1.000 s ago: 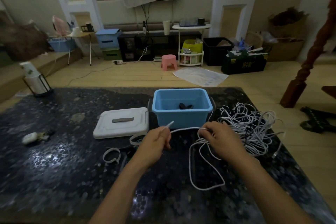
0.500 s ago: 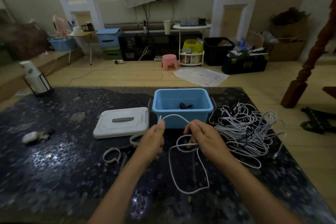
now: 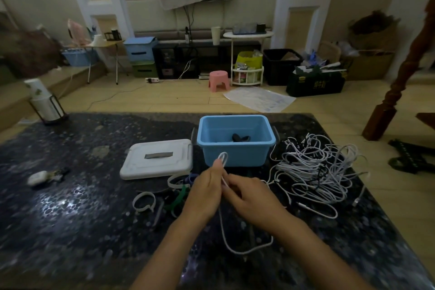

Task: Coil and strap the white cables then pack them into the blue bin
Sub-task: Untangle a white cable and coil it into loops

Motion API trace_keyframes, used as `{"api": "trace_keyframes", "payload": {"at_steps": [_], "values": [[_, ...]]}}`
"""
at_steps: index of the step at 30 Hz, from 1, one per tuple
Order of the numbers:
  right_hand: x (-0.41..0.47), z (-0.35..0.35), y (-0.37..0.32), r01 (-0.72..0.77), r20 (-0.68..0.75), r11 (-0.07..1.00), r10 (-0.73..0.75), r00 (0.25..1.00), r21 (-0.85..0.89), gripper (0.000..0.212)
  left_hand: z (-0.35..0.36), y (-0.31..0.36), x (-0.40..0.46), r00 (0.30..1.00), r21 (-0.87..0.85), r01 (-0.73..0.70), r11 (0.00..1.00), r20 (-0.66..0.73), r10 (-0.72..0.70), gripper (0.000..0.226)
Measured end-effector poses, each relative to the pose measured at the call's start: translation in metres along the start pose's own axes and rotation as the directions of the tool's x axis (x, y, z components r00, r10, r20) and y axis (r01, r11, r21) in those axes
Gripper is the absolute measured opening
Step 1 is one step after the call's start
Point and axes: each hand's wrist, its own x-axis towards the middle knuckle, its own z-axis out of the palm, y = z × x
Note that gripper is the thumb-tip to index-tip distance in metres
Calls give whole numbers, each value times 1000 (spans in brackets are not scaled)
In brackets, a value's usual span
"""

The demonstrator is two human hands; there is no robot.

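My left hand (image 3: 204,192) pinches a folded white cable (image 3: 223,159) whose small loop sticks up above the fingers, in front of the blue bin (image 3: 236,145). My right hand (image 3: 253,198) meets it from the right and pinches the same cable; a long loop of it hangs down between my forearms. A tangled heap of white cables (image 3: 315,172) lies right of the bin. The bin holds a small dark item. Several straps (image 3: 144,202) lie on the table left of my hands.
The bin's white lid (image 3: 157,159) lies flat left of the bin. A small white object (image 3: 37,178) sits at the far left, and a cup holder (image 3: 44,103) stands at the table's back left corner. The dark table's right edge runs past the cable heap.
My hands have come together in front of the bin. The cable between them has folded into a narrow upright loop, and the hanging loop has shifted toward the middle.
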Motion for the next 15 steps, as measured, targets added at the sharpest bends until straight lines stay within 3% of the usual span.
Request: {"api": "trace_keyframes", "payload": {"at_steps": [3,6,9,12,15], "values": [[-2,10,5,2,89,996,6,996,-89,24,-1,4,4,987,13,-31,999,-160,32,63],[-4,14,12,-29,158,999,34,987,-37,28,-7,10,10,971,-137,-5,991,-237,-28,61],[-3,12,19,-48,200,999,51,978,-18,31,-8,12,10,982,-371,4,929,-175,-74,56],[-1,8,25,-55,204,997,65,977,-53,27,-7,13,9,994,-616,37,787,-58,-92,53],[0,3,29,-73,191,994,89,978,-87,21,-9,16,5,995,-686,84,723,23,-94,51]]}}
